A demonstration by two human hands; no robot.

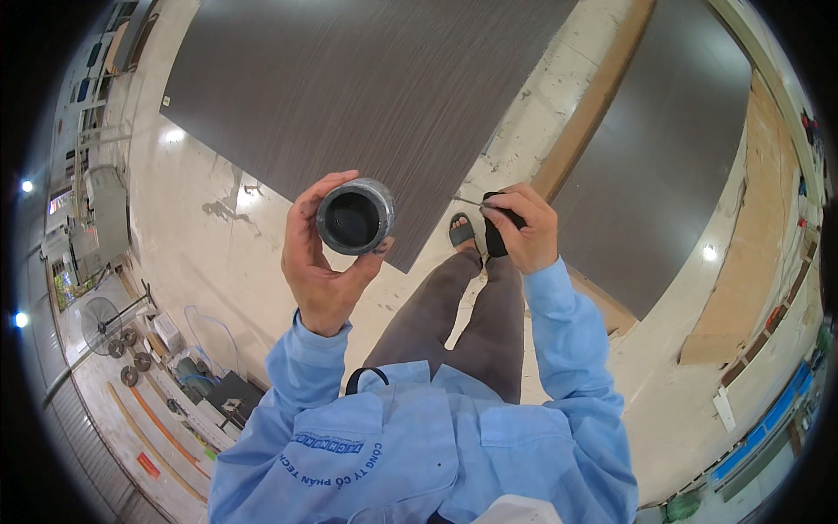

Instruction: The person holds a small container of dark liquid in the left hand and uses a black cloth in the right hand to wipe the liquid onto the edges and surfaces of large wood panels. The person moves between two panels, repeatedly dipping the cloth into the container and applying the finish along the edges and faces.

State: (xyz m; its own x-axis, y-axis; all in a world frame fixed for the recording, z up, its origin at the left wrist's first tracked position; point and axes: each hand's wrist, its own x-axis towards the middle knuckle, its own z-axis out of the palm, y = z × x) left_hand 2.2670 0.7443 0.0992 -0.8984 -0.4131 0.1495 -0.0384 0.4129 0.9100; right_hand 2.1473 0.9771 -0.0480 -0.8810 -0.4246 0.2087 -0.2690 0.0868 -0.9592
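My left hand is wrapped round a dark, round, open-topped pot, its mouth facing up and its inside dark. The fingers look smudged with dark stains. To the right, my right hand pinches a thin rod-like tool whose narrow tip points left toward the pot, apart from it. Against the same fingers is a black piece; whether it is a cloth, a cap or part of the tool I cannot tell. Both hands are raised above the floor in front of me.
A large dark wood-grain panel lies ahead, with another dark panel to the right. A long brown strip runs between them. My sandalled foot is by the first panel's edge. At left stand a fan and assorted equipment.
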